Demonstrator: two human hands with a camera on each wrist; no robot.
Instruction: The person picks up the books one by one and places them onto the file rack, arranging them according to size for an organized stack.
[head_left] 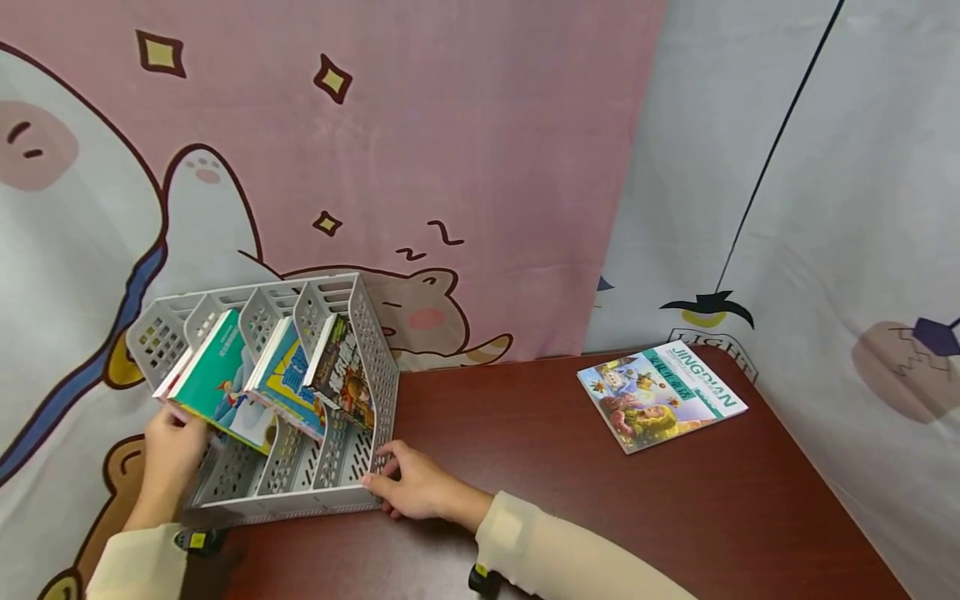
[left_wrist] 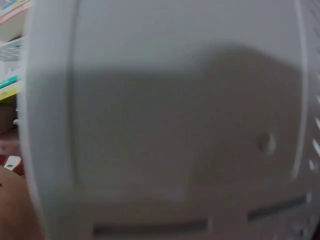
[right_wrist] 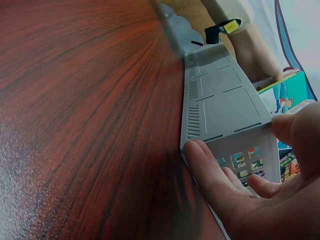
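A grey plastic book rack [head_left: 281, 504] with slanted compartments stands on the table at left. In it lean a green picture book [head_left: 225, 375] with a pink-edged book [head_left: 174, 379] beside it, blue-and-yellow books [head_left: 294, 379] and a dark-covered book [head_left: 347, 371]. My left hand [head_left: 174, 446] holds the lower edge of the pink-edged book at the rack's left end; its fingertips are partly hidden. At the front right corner my right hand [head_left: 416, 483] grips the rack, thumb over the rim and fingers along the perforated side [right_wrist: 242, 160]. The rack's front wall [left_wrist: 165, 115] fills the left wrist view.
A picture book [head_left: 663, 396] with a colourful cover lies flat at the back right of the dark red wooden table [head_left: 525, 450]. Cartoon-printed cloth [head_left: 510, 167] hangs behind the table and along its right side. The rack's back is close to this cloth.
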